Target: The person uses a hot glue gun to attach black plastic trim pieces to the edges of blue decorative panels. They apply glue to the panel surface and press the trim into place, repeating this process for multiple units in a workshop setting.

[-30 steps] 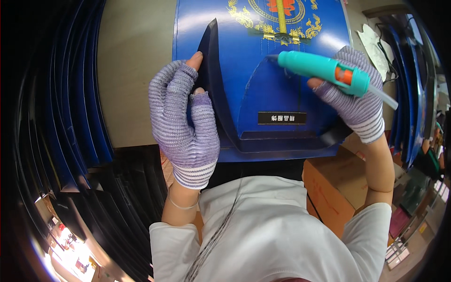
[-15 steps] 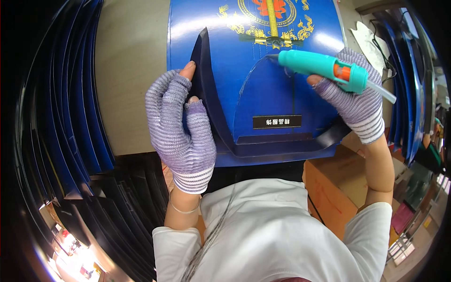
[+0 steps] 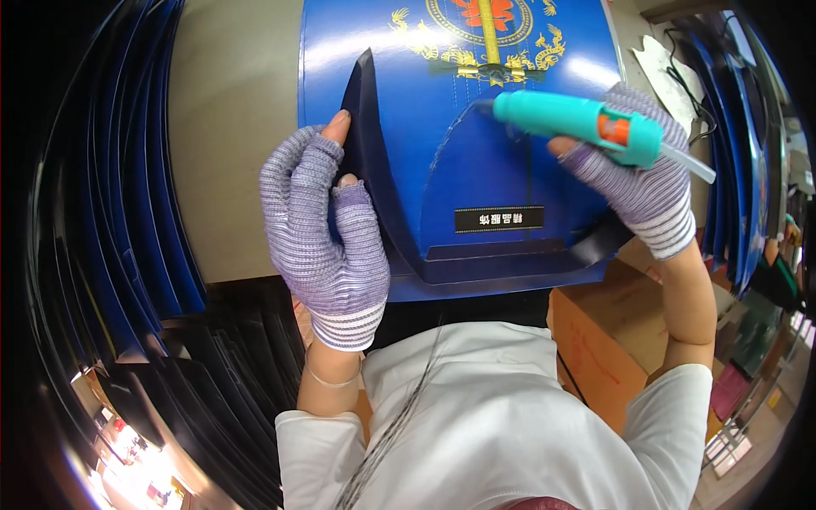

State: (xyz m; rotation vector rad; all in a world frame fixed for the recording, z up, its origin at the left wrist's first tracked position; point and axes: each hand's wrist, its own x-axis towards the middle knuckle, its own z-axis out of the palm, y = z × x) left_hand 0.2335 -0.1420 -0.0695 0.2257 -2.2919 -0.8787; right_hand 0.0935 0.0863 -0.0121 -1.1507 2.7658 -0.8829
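A glossy blue printed board (image 3: 510, 170) with gold and red decoration lies in front of me. Along its near and left sides bends a dark strip (image 3: 371, 153), its left length standing up with a pointed far end. My left hand (image 3: 327, 225), in a purple-and-white striped knit glove with bare fingertips, pinches this strip between thumb and fingers. In the same kind of glove, my right hand (image 3: 633, 178) grips a turquoise glue gun (image 3: 561, 119) with a clear glue stick at its back. The nozzle is over a curved, whitish glue line (image 3: 444, 144) on the board.
Blue folded boards (image 3: 127, 187) stand stacked at the left, above black ones (image 3: 221, 357). More blue boards (image 3: 731, 161) stand at the right, near a white scrap (image 3: 665, 76) and a dark cord (image 3: 684, 81). A brown cardboard box (image 3: 599, 331) sits beside me, below the table (image 3: 234, 144).
The glue gun has shifted slightly left with my right hand. The board and strip have moved a little left too, and my left hand keeps its pinch.
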